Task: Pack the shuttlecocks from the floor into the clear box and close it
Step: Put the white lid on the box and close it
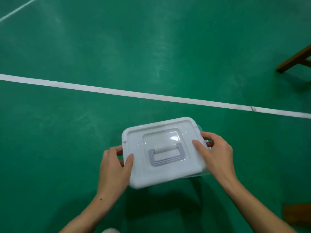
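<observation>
While lidded, clear box (165, 153) shows white top, grey handle | left hand (116, 167), right hand (213, 155) grip its ends

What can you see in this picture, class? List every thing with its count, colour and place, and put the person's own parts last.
box: one, clear, held between both hands above the floor, mostly hidden under its lid
lid: one, white, lying on top of the box
handle: one, pale grey-lilac, folded flat in the middle of the lid
floor: one, green, fills the view
court lines: two, white, one across the middle, one at top left
wooden furniture leg: one, brown, right edge
left hand: one, grips the lid's left edge
right hand: one, grips the lid's right edge
</observation>
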